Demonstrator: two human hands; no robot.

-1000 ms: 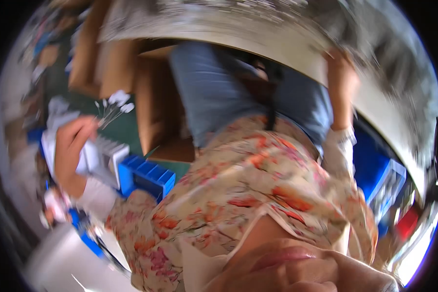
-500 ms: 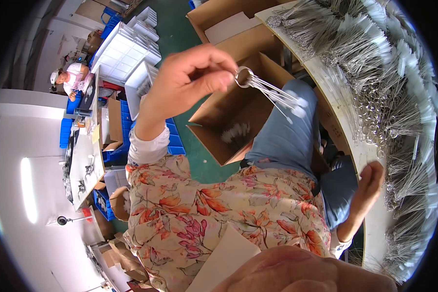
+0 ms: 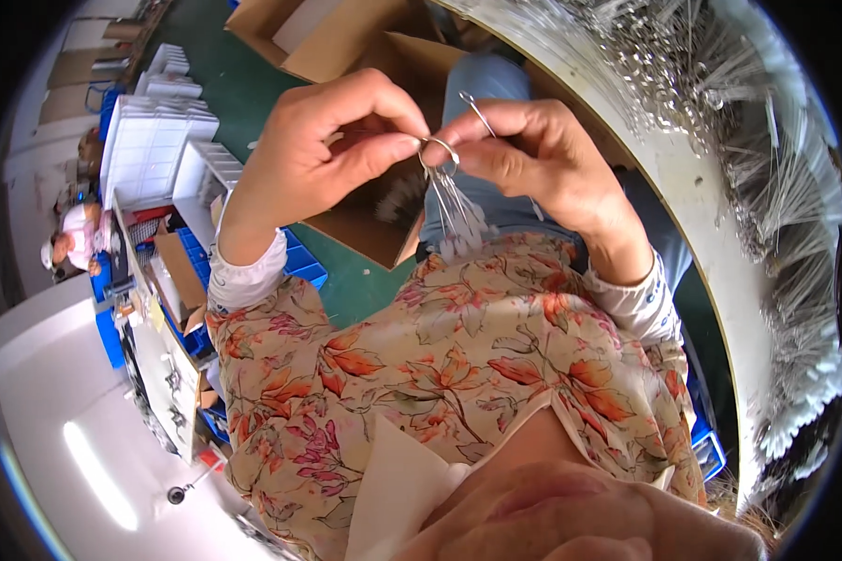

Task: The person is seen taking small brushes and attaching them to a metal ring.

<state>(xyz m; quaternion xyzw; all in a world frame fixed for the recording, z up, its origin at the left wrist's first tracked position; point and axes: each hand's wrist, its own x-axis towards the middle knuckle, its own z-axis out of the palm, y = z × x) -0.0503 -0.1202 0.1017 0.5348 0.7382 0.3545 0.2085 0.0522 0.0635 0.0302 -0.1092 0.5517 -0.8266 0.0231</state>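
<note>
My left hand (image 3: 332, 154) pinches a metal ring (image 3: 438, 140) between thumb and forefinger. Several small wire brushes (image 3: 454, 210) with pale bristle tips hang from it in a bunch. My right hand (image 3: 557, 164) is closed at the ring's other side, its thumb and finger up against it. A single wire brush (image 3: 478, 114) is held between the right fingers, its small loop sticking up above them. Whether that loop touches the ring cannot be told.
A pale curved worktable (image 3: 692, 173) on the right carries heaped wire brushes (image 3: 767, 187). Open cardboard boxes (image 3: 346, 42) stand ahead, one holding pale-tipped brushes (image 3: 398, 201). White plastic bins (image 3: 159, 140) and another person (image 3: 79, 234) are at the left.
My right hand has come from the table's edge to the ring and now holds a wire brush. My left hand has moved slightly left, and the bunch now hangs down. The view has turned.
</note>
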